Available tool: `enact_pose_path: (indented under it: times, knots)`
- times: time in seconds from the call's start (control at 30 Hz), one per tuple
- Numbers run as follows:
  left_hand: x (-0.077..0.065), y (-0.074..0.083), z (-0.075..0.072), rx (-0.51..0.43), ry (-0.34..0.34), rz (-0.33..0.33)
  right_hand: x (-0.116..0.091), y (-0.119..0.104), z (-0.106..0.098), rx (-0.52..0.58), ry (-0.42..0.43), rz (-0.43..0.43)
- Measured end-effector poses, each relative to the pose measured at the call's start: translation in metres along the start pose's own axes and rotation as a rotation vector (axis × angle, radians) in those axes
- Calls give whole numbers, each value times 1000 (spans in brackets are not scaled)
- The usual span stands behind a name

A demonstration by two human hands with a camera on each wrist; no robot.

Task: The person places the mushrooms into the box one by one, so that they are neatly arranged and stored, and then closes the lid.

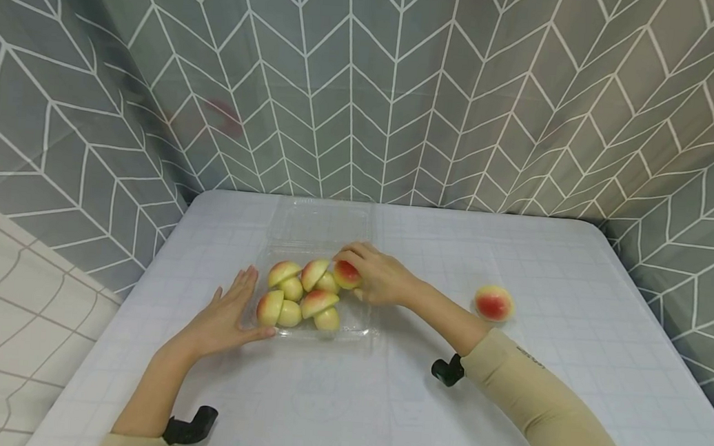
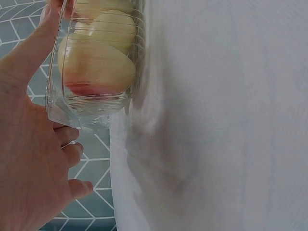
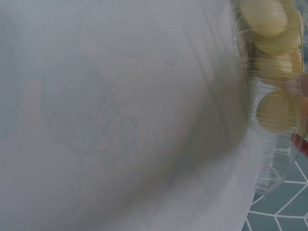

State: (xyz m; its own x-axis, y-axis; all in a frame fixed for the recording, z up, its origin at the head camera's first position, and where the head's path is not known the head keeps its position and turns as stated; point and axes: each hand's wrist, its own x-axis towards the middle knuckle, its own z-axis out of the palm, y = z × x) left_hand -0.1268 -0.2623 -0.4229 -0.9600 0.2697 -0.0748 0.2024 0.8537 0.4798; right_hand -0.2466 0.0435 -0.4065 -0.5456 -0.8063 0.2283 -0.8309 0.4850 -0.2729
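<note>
Right hand pinching a red-and-yellow mushroom shape over the right side of an open clear box; left hand spread at its left edge. Lid toward the white worktop's far edge; loose piece nearer the right edge. Grey chevron-patterned fabric behind

The left grip lies beside a clear box on the white surface, fingers spread. Inside are rounded yellow pieces, the nearest partly red.
</note>
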Motion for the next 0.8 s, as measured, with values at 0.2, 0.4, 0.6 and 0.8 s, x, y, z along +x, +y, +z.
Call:
enact_pose_path:
  times: [0.2,0.4,0.6,0.8]
  knots:
    - [1,-1,0,3,6,4,0,0,-2,-6,-14,38]
    - [1,-1,1,9,13,6,2,-3,-6,-21,-60,67]
    - [1,-1,1,9,18,8,5,-7,-8,-104,-86,44]
    - [1,-1,1,3,13,2,5,-9,-7,-208,-32,-35]
